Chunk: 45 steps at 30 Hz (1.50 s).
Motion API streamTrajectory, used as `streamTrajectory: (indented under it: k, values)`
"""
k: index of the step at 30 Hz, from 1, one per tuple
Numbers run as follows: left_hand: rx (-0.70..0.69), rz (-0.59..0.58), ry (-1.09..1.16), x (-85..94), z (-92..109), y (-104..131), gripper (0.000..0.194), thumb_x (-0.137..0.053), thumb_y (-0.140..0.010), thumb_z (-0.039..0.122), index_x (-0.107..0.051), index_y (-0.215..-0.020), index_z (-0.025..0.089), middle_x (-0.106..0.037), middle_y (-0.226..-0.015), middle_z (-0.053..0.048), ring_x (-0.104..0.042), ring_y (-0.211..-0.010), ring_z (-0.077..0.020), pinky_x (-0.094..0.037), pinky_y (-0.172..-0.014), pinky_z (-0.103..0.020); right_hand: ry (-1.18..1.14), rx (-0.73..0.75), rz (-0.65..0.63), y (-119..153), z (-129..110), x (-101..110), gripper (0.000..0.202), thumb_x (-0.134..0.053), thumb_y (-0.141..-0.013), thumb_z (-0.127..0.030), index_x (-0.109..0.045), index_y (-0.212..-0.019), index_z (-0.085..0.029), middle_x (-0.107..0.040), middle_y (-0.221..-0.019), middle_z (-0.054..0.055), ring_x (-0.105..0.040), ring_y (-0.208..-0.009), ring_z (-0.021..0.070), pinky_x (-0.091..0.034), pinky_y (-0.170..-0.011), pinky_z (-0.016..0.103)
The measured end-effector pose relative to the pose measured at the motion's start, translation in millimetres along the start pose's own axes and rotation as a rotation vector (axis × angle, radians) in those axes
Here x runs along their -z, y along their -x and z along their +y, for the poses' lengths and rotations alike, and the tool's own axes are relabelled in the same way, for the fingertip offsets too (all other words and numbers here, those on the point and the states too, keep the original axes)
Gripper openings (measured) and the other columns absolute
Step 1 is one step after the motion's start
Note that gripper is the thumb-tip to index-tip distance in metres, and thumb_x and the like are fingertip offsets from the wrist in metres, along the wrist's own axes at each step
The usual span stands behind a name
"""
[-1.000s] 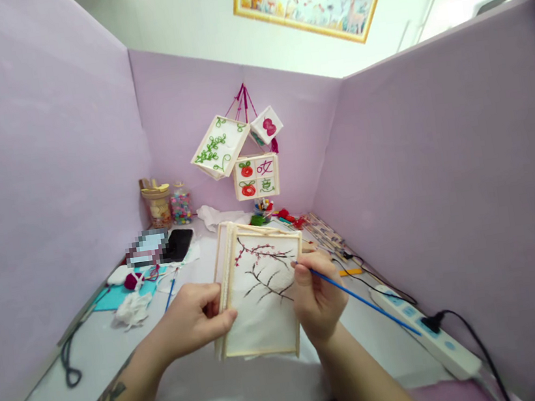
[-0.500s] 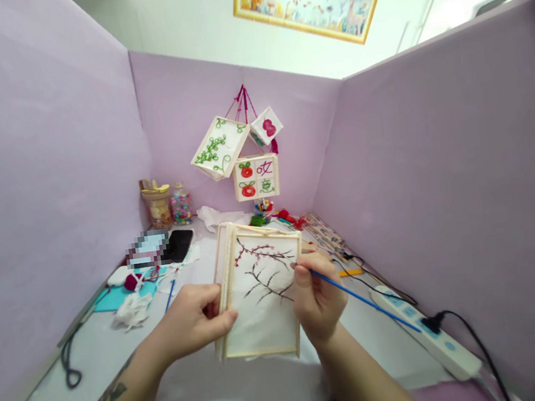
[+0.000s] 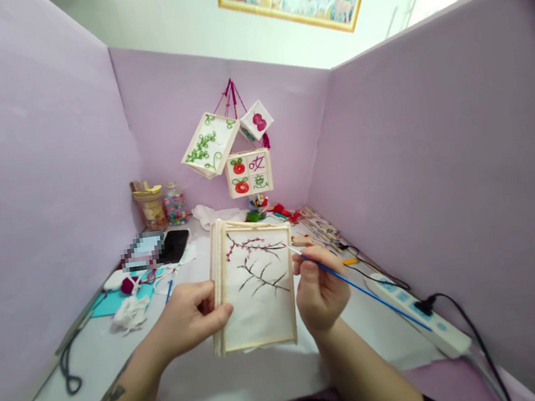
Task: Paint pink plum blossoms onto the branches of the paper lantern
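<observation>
A wood-edged frame [image 3: 258, 320] with a white panel stands tilted above the table, painted with dark branches and small red blossoms. My left hand [image 3: 191, 316] grips its left edge, thumb on the front and fingers behind. Between the thumb and fingers of my right hand [image 3: 322, 288] is a thin blue paintbrush [image 3: 373, 295]. Its tip is at the upper right of the panel, by the end of a branch; whether it touches is too small to tell. The brush handle slants down to the right, over the power strip.
Crumpled tissue [image 3: 130, 312], a teal sheet [image 3: 106, 304] and a black phone [image 3: 175, 245] lie left. Two jars [image 3: 153, 209] stand at the back left. Decorated frames [image 3: 249, 173] hang on the back wall. A white power strip [image 3: 445, 335] with cables lies right.
My right hand has shifted slightly right relative to the panel, uncovering the brush tip and more of the right-hand branches. My left hand keeps its hold; the whole view has shifted a little.
</observation>
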State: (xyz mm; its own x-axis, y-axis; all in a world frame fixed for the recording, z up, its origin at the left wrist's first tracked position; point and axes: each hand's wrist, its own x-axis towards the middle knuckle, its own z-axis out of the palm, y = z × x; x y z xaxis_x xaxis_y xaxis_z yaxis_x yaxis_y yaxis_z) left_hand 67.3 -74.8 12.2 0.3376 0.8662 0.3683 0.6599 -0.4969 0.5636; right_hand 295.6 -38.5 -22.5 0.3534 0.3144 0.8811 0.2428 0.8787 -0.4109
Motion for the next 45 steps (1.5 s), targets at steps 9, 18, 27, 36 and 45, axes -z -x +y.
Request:
streamTrajectory:
  k: [9,18,27,36,45]
  values:
    - [-0.012,0.022,0.012,-4.7,-8.2,1.9,0.036,-0.055,-0.081,0.037,-0.037,-0.054,0.021,-0.035,-0.049,0.007,-0.035,-0.045,-0.0073,-0.026,-0.044,-0.02,0.13,0.133,-0.13,-7.8,-11.2,-1.4,0.016,-0.056,-0.09,-0.009,-0.063,-0.095,-0.022,-0.064,-0.078,0.001,-0.064,-0.073,0.0157,-0.054,-0.066,0.03]
    - [-0.032,0.007,-0.007,-4.4,-10.2,2.2,0.036,-0.056,-0.081,0.036,-0.037,-0.054,0.021,-0.036,-0.05,0.007,-0.036,-0.046,-0.0076,-0.027,-0.046,-0.02,0.175,0.16,-0.136,-6.4,-13.3,-3.0,0.018,-0.054,-0.086,-0.006,-0.059,-0.092,-0.022,-0.059,-0.075,-0.002,-0.059,-0.067,0.0141,-0.051,-0.064,0.029]
    - [-0.027,0.008,0.02,-6.3,-12.4,2.6,0.036,-0.056,-0.081,0.035,-0.037,-0.054,0.021,-0.035,-0.05,0.008,-0.034,-0.046,-0.0071,-0.026,-0.044,-0.02,0.159,0.174,-0.16,-8.5,-14.3,-4.1,0.019,-0.052,-0.086,-0.005,-0.059,-0.093,-0.021,-0.059,-0.075,-0.001,-0.057,-0.066,0.0136,-0.049,-0.063,0.029]
    - [-0.039,0.011,0.033,-5.7,-12.1,2.1,0.036,-0.057,-0.081,0.035,-0.036,-0.054,0.021,-0.035,-0.051,0.008,-0.034,-0.046,-0.0069,-0.025,-0.044,-0.019,0.195,0.182,-0.169,-10.9,-17.4,-4.9,0.017,-0.052,-0.087,-0.006,-0.058,-0.089,-0.021,-0.058,-0.073,-0.001,-0.057,-0.064,0.0134,-0.049,-0.061,0.029]
    - [-0.037,0.005,0.035,-4.7,-7.6,0.9,0.036,-0.056,-0.08,0.035,-0.036,-0.054,0.021,-0.035,-0.05,0.007,-0.034,-0.045,-0.0071,-0.025,-0.044,-0.019,0.196,0.175,-0.144,-10.1,-15.4,-5.3,0.017,-0.052,-0.088,-0.005,-0.057,-0.091,-0.022,-0.056,-0.074,-0.002,-0.055,-0.065,0.0129,-0.049,-0.062,0.028]
